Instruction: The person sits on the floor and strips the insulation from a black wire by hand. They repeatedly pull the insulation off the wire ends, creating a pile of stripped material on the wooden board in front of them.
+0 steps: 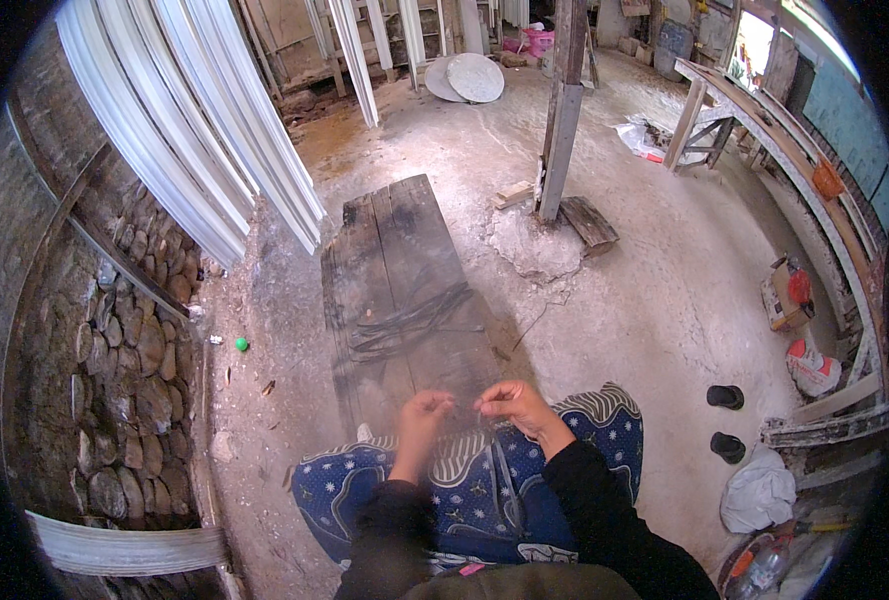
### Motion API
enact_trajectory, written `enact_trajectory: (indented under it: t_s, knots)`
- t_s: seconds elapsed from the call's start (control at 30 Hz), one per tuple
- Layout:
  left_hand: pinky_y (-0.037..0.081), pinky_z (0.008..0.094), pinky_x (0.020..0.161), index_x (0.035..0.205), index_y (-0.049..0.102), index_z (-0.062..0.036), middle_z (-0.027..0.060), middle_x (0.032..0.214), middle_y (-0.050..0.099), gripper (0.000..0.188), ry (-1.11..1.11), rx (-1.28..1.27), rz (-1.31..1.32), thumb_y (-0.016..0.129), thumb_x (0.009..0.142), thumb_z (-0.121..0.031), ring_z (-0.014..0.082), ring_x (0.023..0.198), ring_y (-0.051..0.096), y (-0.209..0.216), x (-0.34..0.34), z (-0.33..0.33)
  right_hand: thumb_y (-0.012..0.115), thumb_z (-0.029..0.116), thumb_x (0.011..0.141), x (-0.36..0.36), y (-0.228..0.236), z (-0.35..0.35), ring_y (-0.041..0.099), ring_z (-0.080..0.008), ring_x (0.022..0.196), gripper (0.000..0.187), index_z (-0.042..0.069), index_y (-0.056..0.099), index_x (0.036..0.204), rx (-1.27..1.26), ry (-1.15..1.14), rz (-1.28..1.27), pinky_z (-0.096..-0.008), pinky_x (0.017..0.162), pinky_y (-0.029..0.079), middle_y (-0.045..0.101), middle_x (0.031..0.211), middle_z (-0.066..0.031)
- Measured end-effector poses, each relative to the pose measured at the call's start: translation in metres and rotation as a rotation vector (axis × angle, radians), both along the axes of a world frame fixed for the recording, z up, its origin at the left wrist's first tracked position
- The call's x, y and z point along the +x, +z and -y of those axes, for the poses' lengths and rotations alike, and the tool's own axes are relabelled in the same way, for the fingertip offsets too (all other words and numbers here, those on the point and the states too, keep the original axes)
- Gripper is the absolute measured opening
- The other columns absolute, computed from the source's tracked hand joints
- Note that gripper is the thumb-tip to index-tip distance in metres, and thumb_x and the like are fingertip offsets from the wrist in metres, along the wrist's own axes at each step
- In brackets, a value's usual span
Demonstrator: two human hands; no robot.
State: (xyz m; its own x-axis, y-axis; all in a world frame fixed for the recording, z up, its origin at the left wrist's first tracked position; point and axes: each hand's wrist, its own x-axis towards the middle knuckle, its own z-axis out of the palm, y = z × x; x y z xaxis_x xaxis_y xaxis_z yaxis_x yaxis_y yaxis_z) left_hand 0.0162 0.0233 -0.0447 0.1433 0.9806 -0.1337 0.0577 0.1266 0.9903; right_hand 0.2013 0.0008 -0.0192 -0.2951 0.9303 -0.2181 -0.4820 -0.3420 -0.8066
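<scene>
Dark thin strips (420, 314) lie on the wooden bench (410, 235) at the frame's centre — below them, left hand (424, 415) and right hand (521, 404) pinch finger toward thumb, whether on something I cannot tell

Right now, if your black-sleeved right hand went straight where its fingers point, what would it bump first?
Probably the bare, black-sleeved left hand; the right hand points across toward it, though depth is unclear.

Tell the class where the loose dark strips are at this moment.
In the head view, the dark strips lie across the dark wooden planks, near the picture's middle, just beyond the person's left hand and right hand.
</scene>
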Motion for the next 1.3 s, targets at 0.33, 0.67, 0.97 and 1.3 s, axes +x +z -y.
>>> enact_trajectory:
  t_s: [0.33,0.67,0.97,1.3]
  knots:
    - [0.036,0.0226,0.074,0.077,0.059,-0.0013,0.0014,0.083,0.051,0.007,-0.646,-0.112,0.145,0.062,0.075,-0.008,0.0103,0.081,0.047,0.018,0.002,0.010,0.060,0.005,0.067,-0.014,-0.012,-0.004,0.055,-0.0197,0.063,0.010,0.009,0.060,0.077,0.520,-0.355,1.349,-0.0294,0.065,0.042,0.052,0.063,-0.0043]
    - [0.035,0.0180,0.056,0.072,0.056,-0.0042,-0.0031,0.069,0.051,0.009,0.140,-0.068,0.062,0.065,0.071,-0.005,0.0052,0.060,0.045,0.012,0.000,-0.003,0.064,0.014,0.070,-0.002,-0.016,-0.007,0.047,-0.0197,0.095,0.008,0.009,0.065,0.077,0.398,-0.372,0.892,-0.0314,0.081,0.038,0.049,0.097,-0.0067]
    - [0.037,0.0180,0.055,0.075,0.057,-0.0033,-0.0020,0.068,0.053,0.007,0.192,0.034,0.074,0.063,0.074,-0.006,0.0048,0.060,0.046,-0.002,-0.005,-0.009,0.064,0.011,0.071,-0.006,0.024,0.004,0.043,-0.0198,0.107,0.010,0.005,0.064,0.079,0.359,0.273,0.209,-0.0337,0.095,0.027,0.054,0.105,-0.0051]
    - [0.038,0.0220,0.067,0.074,0.057,-0.0023,0.0007,0.076,0.051,0.009,-0.346,0.013,0.030,0.061,0.076,-0.010,0.0092,0.075,0.048,0.017,0.004,0.007,0.063,0.007,0.071,-0.003,-0.020,-0.005,0.052,-0.0110,0.066,0.009,0.005,0.058,0.078,0.324,-0.192,0.616,-0.0252,0.062,0.040,0.058,0.072,-0.0019]
